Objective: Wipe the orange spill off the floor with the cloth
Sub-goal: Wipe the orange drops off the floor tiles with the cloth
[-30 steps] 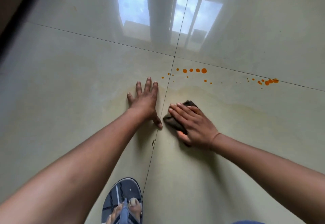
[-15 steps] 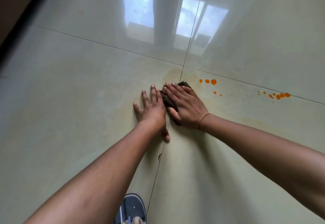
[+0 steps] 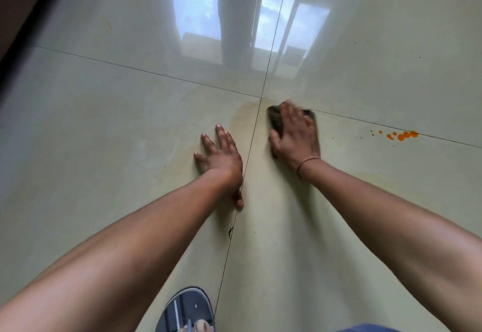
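In the middle of the frame, the right hand presses flat on the soft, floppy cloth, easiest held from on top, left hand spread bare on the floor, orange spill at right.

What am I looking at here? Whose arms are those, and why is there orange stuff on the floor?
The picture comes from a camera worn on a person's head, so you see what they see as they look down. The arms are that person's own.

The left hand lies flat on the shiny tiled floor, fingers spread, holding nothing. It seems to prop the person up. The right hand presses a dark cloth onto the floor to wipe. It looks blurry, so it is probably moving.

The orange drops to the right are the spill that is left to clean. A faint yellowish smear shows beside the cloth.

The bright shapes at the top are windows mirrored in the tiles. At the bottom is the person's foot in a sandal.
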Available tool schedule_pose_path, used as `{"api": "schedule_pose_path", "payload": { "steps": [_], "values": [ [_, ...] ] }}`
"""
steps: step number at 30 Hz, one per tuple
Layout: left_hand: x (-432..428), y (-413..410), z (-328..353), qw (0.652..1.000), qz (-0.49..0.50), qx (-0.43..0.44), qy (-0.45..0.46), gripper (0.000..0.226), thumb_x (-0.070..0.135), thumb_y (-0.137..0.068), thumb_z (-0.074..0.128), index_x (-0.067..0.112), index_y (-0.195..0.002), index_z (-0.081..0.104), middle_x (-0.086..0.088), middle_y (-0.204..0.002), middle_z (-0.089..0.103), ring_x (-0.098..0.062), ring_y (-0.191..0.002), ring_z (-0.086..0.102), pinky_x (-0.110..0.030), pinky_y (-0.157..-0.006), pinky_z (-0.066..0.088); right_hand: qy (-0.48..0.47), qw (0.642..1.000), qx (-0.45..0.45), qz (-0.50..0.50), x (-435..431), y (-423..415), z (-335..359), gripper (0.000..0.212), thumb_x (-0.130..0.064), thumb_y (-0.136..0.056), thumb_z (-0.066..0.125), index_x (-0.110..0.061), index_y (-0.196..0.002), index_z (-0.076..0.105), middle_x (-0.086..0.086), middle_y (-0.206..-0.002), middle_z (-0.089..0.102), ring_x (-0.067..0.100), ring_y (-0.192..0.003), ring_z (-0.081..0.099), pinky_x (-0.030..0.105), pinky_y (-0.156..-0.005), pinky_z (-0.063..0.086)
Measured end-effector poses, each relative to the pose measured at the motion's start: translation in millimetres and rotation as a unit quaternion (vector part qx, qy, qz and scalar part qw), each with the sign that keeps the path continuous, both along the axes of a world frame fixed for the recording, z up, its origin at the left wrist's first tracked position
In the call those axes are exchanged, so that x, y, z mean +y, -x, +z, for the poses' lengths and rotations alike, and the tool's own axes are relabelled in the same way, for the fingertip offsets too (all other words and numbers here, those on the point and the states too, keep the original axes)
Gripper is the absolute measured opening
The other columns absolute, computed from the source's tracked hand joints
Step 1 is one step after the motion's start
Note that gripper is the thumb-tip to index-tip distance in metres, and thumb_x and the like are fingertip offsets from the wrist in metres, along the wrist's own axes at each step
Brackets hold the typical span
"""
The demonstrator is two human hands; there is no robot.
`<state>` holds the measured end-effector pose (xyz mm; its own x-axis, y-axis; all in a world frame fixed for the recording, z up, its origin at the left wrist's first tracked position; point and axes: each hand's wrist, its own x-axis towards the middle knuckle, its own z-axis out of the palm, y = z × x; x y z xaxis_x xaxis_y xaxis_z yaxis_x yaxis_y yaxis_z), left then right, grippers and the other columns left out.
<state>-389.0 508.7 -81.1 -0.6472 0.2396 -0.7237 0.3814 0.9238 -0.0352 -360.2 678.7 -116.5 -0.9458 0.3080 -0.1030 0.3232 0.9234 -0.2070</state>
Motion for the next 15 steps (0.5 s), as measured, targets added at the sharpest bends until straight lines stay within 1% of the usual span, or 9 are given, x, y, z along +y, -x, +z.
{"api": "schedule_pose_path", "payload": {
  "steps": [3, 4, 5, 6, 8, 9, 10, 13, 15],
  "values": [
    [3, 8, 11, 0.998, -0.018, -0.048, 0.034, 0.157, 0.044, -0.051, 0.092, -0.001, -0.145, -0.025, -0.02, -0.15, -0.039, -0.055, -0.138, -0.019, -0.067, -0.106, 0.023, -0.005, 0.955, -0.04, 0.294, -35, -50, 0, 0.068, -0.046, -0.083, 0.04, -0.017, -0.144, 0.039, 0.008, -0.15, 0.04, 0.025, -0.136, 0.038, 0.042, -0.111, 0.025],
    [3, 14, 15, 0.997, -0.034, -0.06, 0.037, 0.158, 0.051, -0.049, 0.091, 0.0, -0.146, -0.023, -0.019, -0.151, -0.036, -0.055, -0.139, -0.016, -0.067, -0.107, 0.023, -0.002, 0.943, -0.036, 0.33, -26, -53, 2, 0.068, -0.046, -0.084, 0.04, -0.017, -0.146, 0.038, 0.007, -0.152, 0.038, 0.023, -0.138, 0.036, 0.041, -0.111, 0.025],
    [2, 22, 18, 0.996, -0.053, -0.058, 0.032, 0.158, 0.058, -0.049, 0.088, 0.001, -0.148, -0.021, -0.018, -0.154, -0.032, -0.054, -0.141, -0.013, -0.066, -0.108, 0.021, -0.005, 0.947, -0.018, 0.32, -16, -43, 2, 0.066, -0.044, -0.084, 0.041, -0.018, -0.144, 0.04, 0.007, -0.15, 0.04, 0.023, -0.136, 0.038, 0.042, -0.109, 0.026],
    [-1, 32, 20, 0.996, -0.077, -0.043, 0.02, 0.156, 0.063, -0.049, 0.085, 0.002, -0.149, -0.018, -0.016, -0.156, -0.027, -0.052, -0.142, -0.01, -0.066, -0.109, 0.017, -0.005, 0.973, -0.004, 0.232, -8, -27, -1, 0.062, -0.042, -0.082, 0.043, -0.021, -0.141, 0.044, 0.006, -0.145, 0.045, 0.025, -0.132, 0.042, 0.042, -0.107, 0.028],
    [-6, 56, 22, 0.992, -0.121, 0.019, -0.029, 0.154, 0.069, -0.049, 0.082, 0.005, -0.151, -0.015, -0.013, -0.158, -0.023, -0.047, -0.143, -0.014, -0.065, -0.112, 0.01, 0.022, 0.999, 0.0, -0.047, 2, 4, -1, 0.066, -0.042, -0.081, 0.043, -0.019, -0.142, 0.041, 0.007, -0.147, 0.042, 0.026, -0.135, 0.039, 0.041, -0.108, 0.024],
    [-4, 71, 20, 0.989, -0.129, 0.035, -0.059, 0.154, 0.069, -0.048, 0.082, 0.006, -0.151, -0.015, -0.012, -0.158, -0.024, -0.045, -0.144, -0.016, -0.064, -0.112, 0.007, 0.023, 0.993, -0.006, -0.117, -4, 10, -1, 0.07, -0.044, -0.081, 0.04, -0.016, -0.145, 0.037, 0.008, -0.151, 0.038, 0.026, -0.139, 0.034, 0.041, -0.111, 0.021],
    [0, 82, 18, 0.988, -0.126, 0.033, -0.084, 0.155, 0.068, -0.047, 0.083, 0.009, -0.151, -0.016, -0.01, -0.158, -0.026, -0.043, -0.144, -0.018, -0.064, -0.112, 0.006, 0.012, 0.995, -0.002, -0.096, -14, 6, -2, 0.073, -0.046, -0.082, 0.037, -0.013, -0.146, 0.035, 0.01, -0.152, 0.037, 0.025, -0.14, 0.032, 0.041, -0.113, 0.02],
    [17, 103, 14, 0.985, -0.142, -0.006, -0.101, 0.159, 0.062, -0.043, 0.088, 0.016, -0.151, -0.02, -0.005, -0.156, -0.032, -0.041, -0.143, -0.022, -0.068, -0.11, 0.006, 0.002, 0.985, -0.031, 0.168, -34, -46, -3, 0.075, -0.047, -0.083, 0.039, -0.011, -0.148, 0.033, 0.009, -0.154, 0.034, 0.023, -0.142, 0.031, 0.04, -0.115, 0.022],
    [23, 107, 11, 0.985, -0.143, -0.041, -0.085, 0.162, 0.059, -0.042, 0.09, 0.019, -0.15, -0.024, -0.003, -0.153, -0.038, -0.04, -0.141, -0.028, -0.069, -0.109, 0.002, -0.004, 0.981, -0.027, 0.194, -10, -40, -4, 0.075, -0.047, -0.082, 0.039, -0.012, -0.148, 0.034, 0.009, -0.154, 0.034, 0.024, -0.141, 0.033, 0.04, -0.114, 0.021]
  ]
}}
